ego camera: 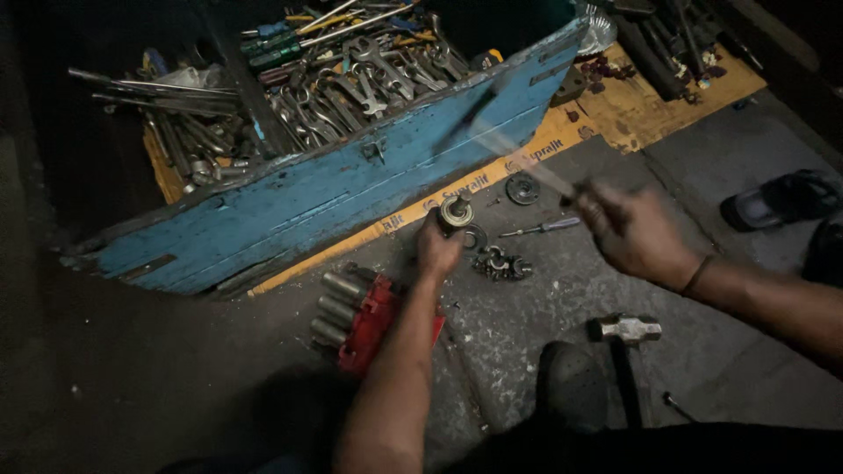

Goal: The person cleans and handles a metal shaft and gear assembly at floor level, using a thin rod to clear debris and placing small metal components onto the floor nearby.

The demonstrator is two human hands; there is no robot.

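L hand is closed round a small round metal part, looks like a bearing or bushing w/ a brass-coloured centre, held upright above the concrete floor, just in front of the blue toolbox. R hand is gripped on a long thin rod, blurred, tip pointing up-left toward the box; can't tell what kind of tool it is. The part looks solid steel, prob. heavy for its size, stiff, maybe greasy so slippery; best held round the outer rim, as the L hand does now. Rod looks light and rigid, held at its near end. On the floor near the part: a screwdriver, a flat metal disc, a small heap of metal bits. Closer in, a red socket holder w/ sockets, and a hammer. Under the box lies flattened yellow cardboard w/ a printed strip along its edge, dark lettering on yellow. Box is full of wrenches.
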